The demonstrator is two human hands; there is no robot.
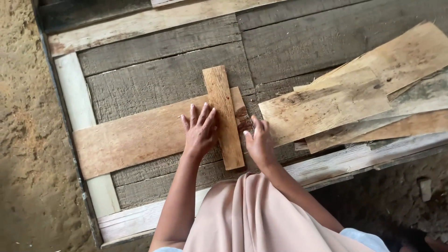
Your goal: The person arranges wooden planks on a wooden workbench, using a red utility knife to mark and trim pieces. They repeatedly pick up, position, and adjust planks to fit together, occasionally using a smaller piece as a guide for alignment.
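Two hands press flat, fingers spread, gripping nothing: left hand (200,131) on the long plank (135,139), right hand (258,142) beside the short crosswise plank (224,116) on the bench (158,79).

a low worktop (158,79) of rough grey planks fills most of the view, framed along its left and near edges by paler, whitish boards (77,105). another light plank (149,21) runs across its far side. to the left lies a floor of sandy, sawdust-covered ground (23,140), tan and uneven. at the lower right the ground (396,196) is darker and shadowed, with a small pale block (425,188) lying on it. soft, even daylight falls over everything, without hard shadows.
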